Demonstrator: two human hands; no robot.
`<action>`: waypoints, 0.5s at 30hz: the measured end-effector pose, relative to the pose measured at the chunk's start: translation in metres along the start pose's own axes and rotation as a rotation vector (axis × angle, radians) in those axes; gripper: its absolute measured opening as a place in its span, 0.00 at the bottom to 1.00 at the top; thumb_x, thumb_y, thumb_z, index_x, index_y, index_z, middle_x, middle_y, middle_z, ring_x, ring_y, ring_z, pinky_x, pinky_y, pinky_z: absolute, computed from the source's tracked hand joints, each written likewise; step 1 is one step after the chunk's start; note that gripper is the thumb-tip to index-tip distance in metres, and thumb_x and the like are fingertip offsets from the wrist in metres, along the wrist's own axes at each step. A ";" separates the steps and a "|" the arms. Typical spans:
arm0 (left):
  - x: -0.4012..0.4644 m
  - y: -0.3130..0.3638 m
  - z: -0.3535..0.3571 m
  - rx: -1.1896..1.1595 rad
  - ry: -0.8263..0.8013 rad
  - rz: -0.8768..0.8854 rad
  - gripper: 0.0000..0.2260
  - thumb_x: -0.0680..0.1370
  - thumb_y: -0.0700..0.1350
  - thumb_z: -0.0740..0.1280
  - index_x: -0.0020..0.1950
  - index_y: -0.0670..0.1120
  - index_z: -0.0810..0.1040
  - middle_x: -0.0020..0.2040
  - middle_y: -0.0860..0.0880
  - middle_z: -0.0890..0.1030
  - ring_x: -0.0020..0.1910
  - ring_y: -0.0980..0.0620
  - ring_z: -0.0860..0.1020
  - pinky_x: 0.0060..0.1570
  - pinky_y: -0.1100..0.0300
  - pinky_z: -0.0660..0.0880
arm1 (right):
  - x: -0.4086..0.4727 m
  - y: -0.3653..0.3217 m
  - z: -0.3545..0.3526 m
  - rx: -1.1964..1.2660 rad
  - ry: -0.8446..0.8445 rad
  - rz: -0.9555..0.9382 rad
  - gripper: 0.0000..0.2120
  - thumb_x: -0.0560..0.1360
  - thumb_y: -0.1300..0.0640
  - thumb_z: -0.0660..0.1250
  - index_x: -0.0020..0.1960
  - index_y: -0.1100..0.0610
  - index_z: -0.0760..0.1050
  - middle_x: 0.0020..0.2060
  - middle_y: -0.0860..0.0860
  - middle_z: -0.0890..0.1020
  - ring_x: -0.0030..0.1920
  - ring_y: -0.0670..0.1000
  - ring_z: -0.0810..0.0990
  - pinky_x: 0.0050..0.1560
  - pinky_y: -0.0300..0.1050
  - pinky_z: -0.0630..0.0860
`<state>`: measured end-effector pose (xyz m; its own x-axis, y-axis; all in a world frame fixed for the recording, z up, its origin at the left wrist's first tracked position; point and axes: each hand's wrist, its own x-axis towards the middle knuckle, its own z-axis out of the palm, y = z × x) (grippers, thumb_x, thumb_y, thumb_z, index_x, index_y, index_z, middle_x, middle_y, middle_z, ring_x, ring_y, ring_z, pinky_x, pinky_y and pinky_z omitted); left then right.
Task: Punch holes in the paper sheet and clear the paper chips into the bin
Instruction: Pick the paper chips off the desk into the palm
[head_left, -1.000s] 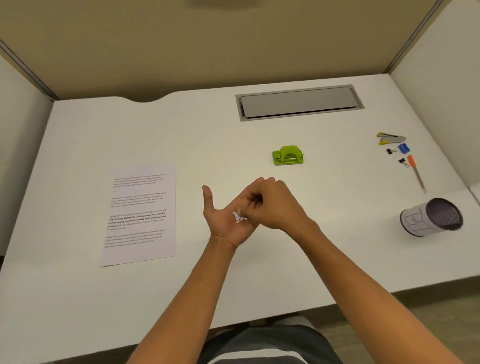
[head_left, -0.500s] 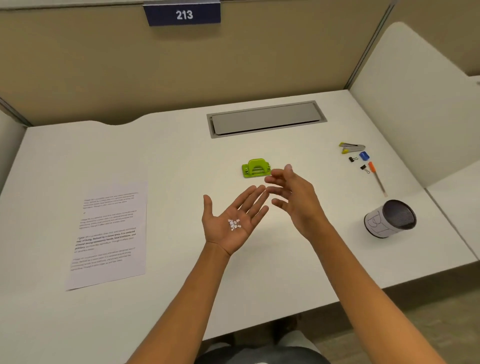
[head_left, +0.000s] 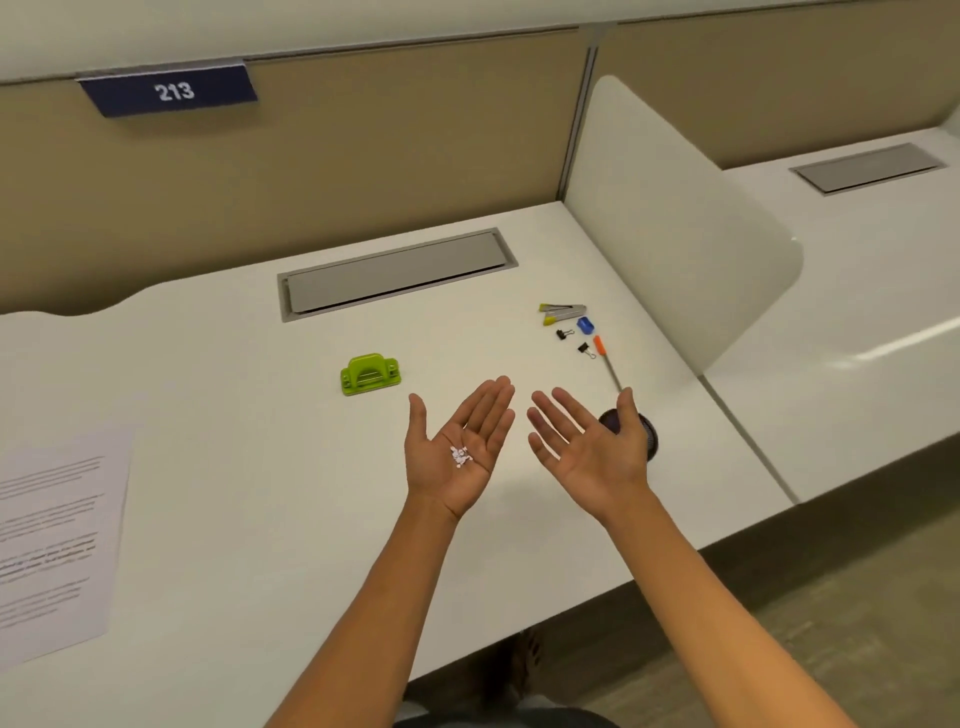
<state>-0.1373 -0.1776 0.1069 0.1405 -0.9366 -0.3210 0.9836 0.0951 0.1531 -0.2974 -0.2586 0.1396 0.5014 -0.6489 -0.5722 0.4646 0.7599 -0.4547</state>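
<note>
While both palms (head_left: 460, 457) face up, bare desk (head_left: 218, 395) surrounds them.

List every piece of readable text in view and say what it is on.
"213": white digits on the dark blue sign on the partition.
Paper sheet, left on the desk: printed paragraphs, too blurred to read.
Bin: mostly hidden behind the right hand; no marking visible.

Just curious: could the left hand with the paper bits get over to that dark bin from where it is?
Probably yes. The left hand holds the paper bits; only the empty right hand hovers before the bin.
</note>
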 end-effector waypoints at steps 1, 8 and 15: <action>0.008 -0.011 0.007 -0.027 -0.019 -0.015 0.40 0.77 0.67 0.59 0.70 0.32 0.71 0.70 0.35 0.74 0.67 0.38 0.76 0.64 0.45 0.75 | 0.000 -0.013 -0.007 0.012 0.004 -0.025 0.38 0.74 0.30 0.56 0.69 0.58 0.73 0.63 0.58 0.80 0.66 0.59 0.77 0.69 0.56 0.70; 0.068 -0.076 0.050 0.042 0.027 -0.093 0.45 0.73 0.72 0.60 0.71 0.33 0.69 0.69 0.33 0.74 0.69 0.35 0.73 0.71 0.41 0.67 | -0.002 -0.083 -0.055 0.165 0.100 -0.221 0.37 0.74 0.30 0.58 0.69 0.59 0.73 0.63 0.58 0.80 0.64 0.59 0.78 0.65 0.55 0.73; 0.122 -0.128 0.060 0.417 0.119 -0.061 0.39 0.78 0.70 0.53 0.67 0.35 0.74 0.63 0.37 0.80 0.64 0.41 0.78 0.72 0.43 0.67 | -0.003 -0.108 -0.092 0.276 0.222 -0.318 0.36 0.73 0.31 0.60 0.67 0.58 0.74 0.62 0.57 0.81 0.63 0.59 0.79 0.64 0.56 0.74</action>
<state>-0.2524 -0.3240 0.1041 0.1195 -0.8887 -0.4426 0.8641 -0.1264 0.4872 -0.4170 -0.3353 0.1279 0.1488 -0.8014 -0.5793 0.7616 0.4665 -0.4498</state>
